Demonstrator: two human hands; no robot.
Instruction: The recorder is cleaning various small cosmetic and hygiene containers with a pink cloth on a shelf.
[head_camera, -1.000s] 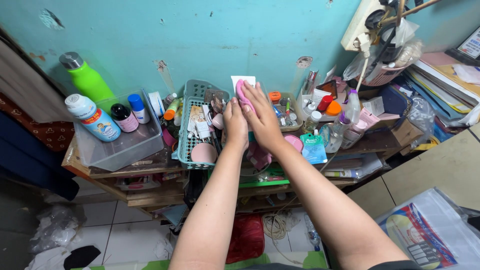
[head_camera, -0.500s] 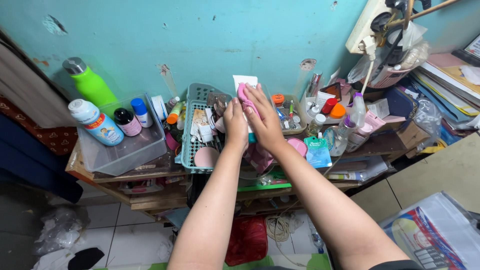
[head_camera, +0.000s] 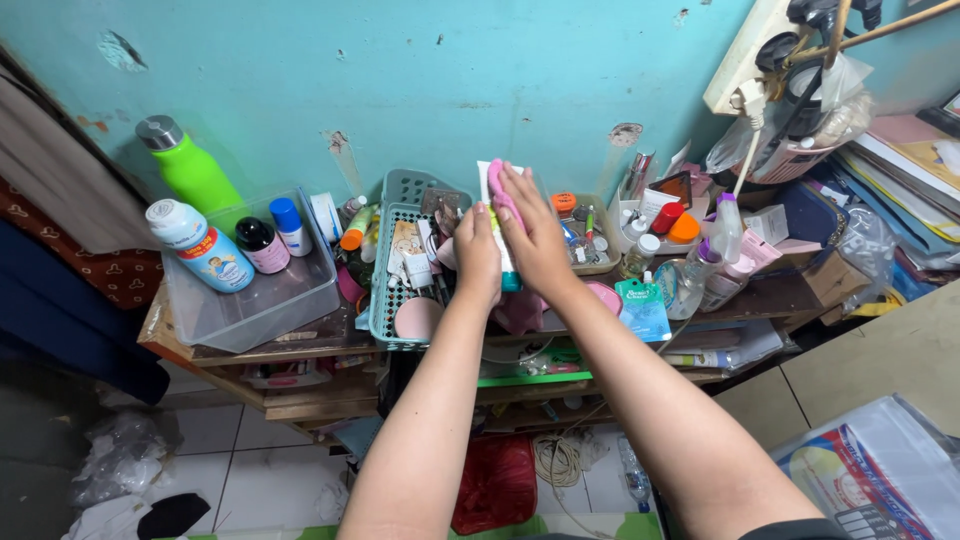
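Both my hands meet over the cluttered wooden shelf (head_camera: 250, 345) against the teal wall. My right hand (head_camera: 535, 235) presses a pink cloth (head_camera: 497, 185) onto a white tube with a teal cap (head_camera: 505, 262), which stands between the two hands. My left hand (head_camera: 476, 250) grips the same tube from the left, beside the teal plastic basket (head_camera: 385, 300) full of small cosmetics. More pink cloth (head_camera: 520, 312) hangs below my hands.
A clear plastic bin (head_camera: 255, 300) at left holds a powder bottle, a dark bottle and a white one; a green flask (head_camera: 190, 165) stands behind it. Small jars, tubes and a spray bottle (head_camera: 725, 225) crowd the right. Stacked books (head_camera: 890, 170) lie far right, and a power strip (head_camera: 745, 50) hangs above.
The view has shifted slightly. My hands stay together on the tube, and more of its teal cap shows below them now.
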